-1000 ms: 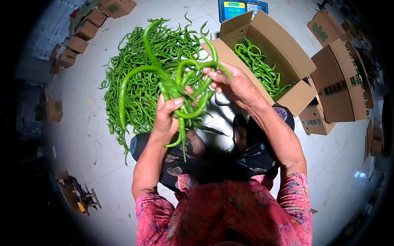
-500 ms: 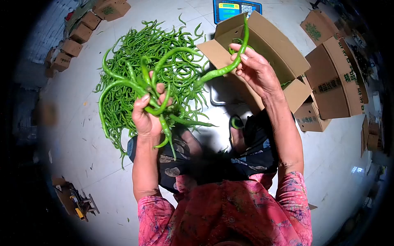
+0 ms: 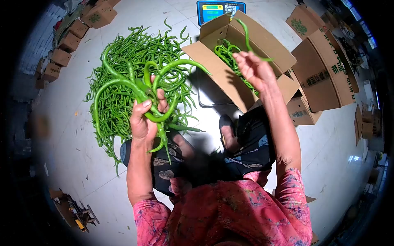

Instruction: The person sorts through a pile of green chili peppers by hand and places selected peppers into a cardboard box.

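Note:
My left hand (image 3: 144, 117) is closed around a bunch of long green chili peppers (image 3: 123, 83), their curled ends fanning out on several sides. Below that hand lies a large pile of green chili peppers (image 3: 119, 53) on the floor. Over the open cardboard box (image 3: 219, 67) is my right hand (image 3: 259, 71), its fingers loosely bent and apart. One long pepper (image 3: 247, 39) shows just beyond those fingers and seems loose, in the air. More green peppers (image 3: 230, 55) lie inside the box, partly hidden by its wall and my hand.
The box stands on a scale with a blue display (image 3: 221, 12) behind it. Other cardboard boxes (image 3: 324, 78) stand on the right, and a row of small boxes (image 3: 61, 57) lines the far left. A dark object with yellow parts (image 3: 80, 217) lies at lower left.
My right hand has let go of the long pepper, which has moved over the box. The view has shifted, showing more of the box's inside. My left hand keeps its bunch.

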Available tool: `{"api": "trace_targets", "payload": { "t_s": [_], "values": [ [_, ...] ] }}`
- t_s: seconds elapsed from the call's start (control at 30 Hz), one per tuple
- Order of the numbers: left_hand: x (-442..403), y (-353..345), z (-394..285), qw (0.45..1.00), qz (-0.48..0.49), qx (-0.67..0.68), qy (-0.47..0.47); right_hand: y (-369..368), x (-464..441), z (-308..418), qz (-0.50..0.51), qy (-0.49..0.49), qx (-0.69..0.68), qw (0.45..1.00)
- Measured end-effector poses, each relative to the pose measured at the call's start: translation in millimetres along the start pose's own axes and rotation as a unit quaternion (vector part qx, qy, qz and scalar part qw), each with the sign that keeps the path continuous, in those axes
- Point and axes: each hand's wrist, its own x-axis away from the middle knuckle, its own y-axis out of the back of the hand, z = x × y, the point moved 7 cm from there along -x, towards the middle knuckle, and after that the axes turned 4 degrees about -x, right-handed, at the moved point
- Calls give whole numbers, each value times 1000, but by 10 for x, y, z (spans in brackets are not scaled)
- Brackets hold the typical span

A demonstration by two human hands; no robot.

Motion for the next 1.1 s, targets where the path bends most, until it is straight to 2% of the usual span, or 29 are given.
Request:
{"api": "trace_targets", "payload": {
  "t_s": [0.07, 0.2, 0.33, 0.47, 0.63, 0.67, 0.73, 0.77, 0.8, 0.87, 0.9, 1.0, 1.03, 1.1],
  "values": [
    [-32, -45, 17, 999, 31, -6, 1, -292, 176, -150, 60, -43, 77, 994],
    [-11, -197, 59, 994, 96, 35, 38, -626, 386, -322, 100, -18, 317, 943],
    [30, -277, 124, 987, 148, 18, 55, -835, 433, -449, 137, 9, 411, 901],
    [73, -325, 235, 982, 156, 4, 103, -1087, 474, -586, 182, 30, 430, 884],
    [97, -443, 337, 982, 136, -17, 129, -1237, 533, -1001, 345, -10, 448, 825],
    [91, -452, 361, 981, 138, -19, 134, -1212, 488, -1114, 400, 46, 434, 806],
    [66, -410, 408, 980, 147, -26, 134, -1200, 590, -1169, 421, -80, 464, 775],
    [57, -379, 414, 981, 144, -27, 130, -1262, 636, -1143, 478, 19, 445, 757],
    [50, -357, 412, 981, 141, -27, 126, -1312, 690, -1166, 441, -86, 335, 828],
    [13, -350, 381, 984, 139, -24, 110, -1194, 739, -1105, 391, -156, 357, 834],
    [3, -310, 376, 988, 118, -17, 102, -1177, 734, -1120, 382, -149, 398, 820],
    [-58, -174, 369, 993, 86, -16, 74, -1208, 740, -1096, 356, -144, 317, 867],
    [-77, -169, 358, 995, 78, -13, 67, -1274, 759, -1061, 353, -155, 332, 861],
    [-99, -162, 335, 997, 56, -6, 57, -1241, 721, -1086, 307, -110, 343, 881]
  ]
}}
